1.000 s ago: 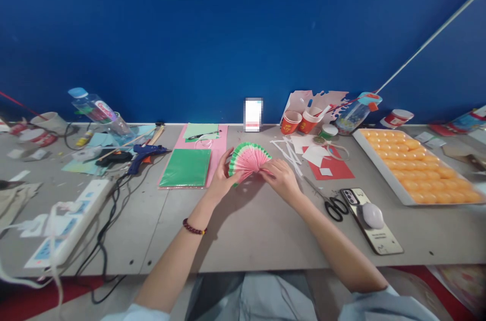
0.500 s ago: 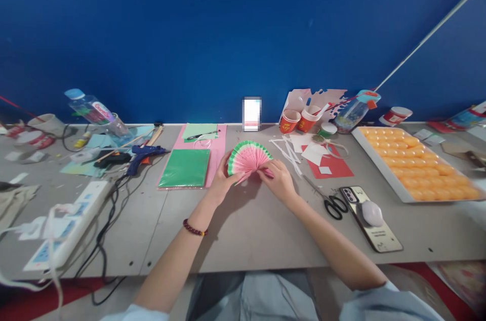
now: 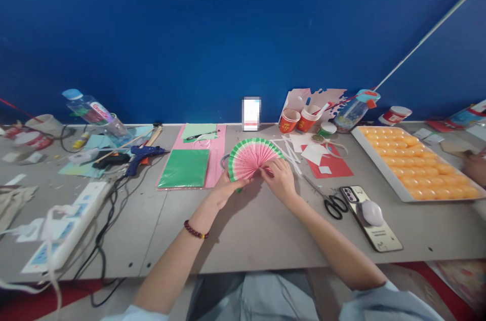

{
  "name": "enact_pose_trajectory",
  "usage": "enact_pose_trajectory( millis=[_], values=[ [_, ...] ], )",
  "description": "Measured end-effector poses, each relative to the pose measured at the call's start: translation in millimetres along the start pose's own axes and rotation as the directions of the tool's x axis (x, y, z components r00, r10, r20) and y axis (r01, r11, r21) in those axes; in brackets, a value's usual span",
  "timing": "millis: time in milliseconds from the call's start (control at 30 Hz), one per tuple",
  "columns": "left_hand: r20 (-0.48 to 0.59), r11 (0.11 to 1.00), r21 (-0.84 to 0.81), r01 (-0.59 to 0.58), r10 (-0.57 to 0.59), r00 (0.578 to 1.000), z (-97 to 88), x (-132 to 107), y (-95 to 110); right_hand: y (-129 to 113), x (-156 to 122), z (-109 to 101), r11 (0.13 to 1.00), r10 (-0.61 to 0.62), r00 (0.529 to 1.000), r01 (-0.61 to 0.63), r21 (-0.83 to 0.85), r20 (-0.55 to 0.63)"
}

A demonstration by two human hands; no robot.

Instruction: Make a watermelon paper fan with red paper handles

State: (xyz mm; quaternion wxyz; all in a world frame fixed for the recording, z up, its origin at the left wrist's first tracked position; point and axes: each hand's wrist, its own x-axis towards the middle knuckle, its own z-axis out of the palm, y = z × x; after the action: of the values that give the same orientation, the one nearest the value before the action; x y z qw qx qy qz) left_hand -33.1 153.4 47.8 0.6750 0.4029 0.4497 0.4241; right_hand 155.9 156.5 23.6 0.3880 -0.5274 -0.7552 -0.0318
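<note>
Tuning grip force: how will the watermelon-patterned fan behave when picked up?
The fan is probably light, looking like thin paper. Its radiating pleats likely make it stiff along the folds, floppy across them. The narrow ridges might crease if pinched hard.

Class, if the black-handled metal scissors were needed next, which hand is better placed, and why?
The right hand, probably: the black-handled metal scissors lie on its side, nearer it than the left hand. Both hands are on the pleated pink-and-green paper fan, so its grip must come free first.
</note>
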Motion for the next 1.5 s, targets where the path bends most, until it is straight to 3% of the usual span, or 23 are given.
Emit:
enact_pose_trajectory(
  millis=[200,367,500,633,733,933,1133,1200,1300,1400,1500],
  values=[
    [-0.061,0.999,-0.007,-0.042,0.041,0.997,5.7,2,-9,-5,2,-4,0.998,0.001,0.997,-0.006,-0.056,-0.077],
    [-0.042,0.996,0.032,-0.084,0.085,0.995,7.3,5,-17,-5,2,-3,0.996,-0.001,0.996,-0.007,-0.088,-0.089],
    [-0.024,0.988,0.104,-0.112,0.115,0.993,7.8,2,-14,-5,2,-4,0.993,-0.033,0.994,0.021,-0.116,-0.102],
    [0.009,0.984,0.135,-0.117,0.117,0.993,4.5,-3,-7,-2,3,-6,0.995,-0.069,0.997,0.066,-0.068,-0.04],
    [0.052,0.993,0.075,-0.087,0.083,0.995,-4.6,-4,-3,1,3,-7,0.996,-0.089,0.996,0.089,0.007,0.006],
    [0.114,0.958,-0.273,-0.083,0.118,0.987,-19.5,4,10,7,2,-8,0.972,-0.222,0.973,0.226,-0.059,0.068],
    [0.004,0.985,-0.172,-0.012,0.013,1.0,-15.8,3,14,3,-1,-6,0.937,-0.336,0.932,0.345,-0.046,0.138],
    [-0.037,0.988,-0.152,0.011,-0.017,0.999,-13.9,2,14,3,1,-5,0.961,-0.274,0.958,0.276,-0.019,0.083],
    [-0.033,0.989,-0.147,-0.011,0.006,0.999,-13.1,1,15,7,4,-4,0.997,-0.046,0.998,0.049,0.067,-0.041],
    [-0.018,0.987,-0.157,-0.032,0.03,0.999,-14.9,1,15,15,7,-4,0.976,0.165,0.981,-0.147,0.162,-0.106],
    [-0.029,0.985,-0.171,-0.034,0.03,0.999,-16.7,2,14,23,8,-5,0.975,0.194,0.974,-0.177,0.135,-0.12]
  ],
)
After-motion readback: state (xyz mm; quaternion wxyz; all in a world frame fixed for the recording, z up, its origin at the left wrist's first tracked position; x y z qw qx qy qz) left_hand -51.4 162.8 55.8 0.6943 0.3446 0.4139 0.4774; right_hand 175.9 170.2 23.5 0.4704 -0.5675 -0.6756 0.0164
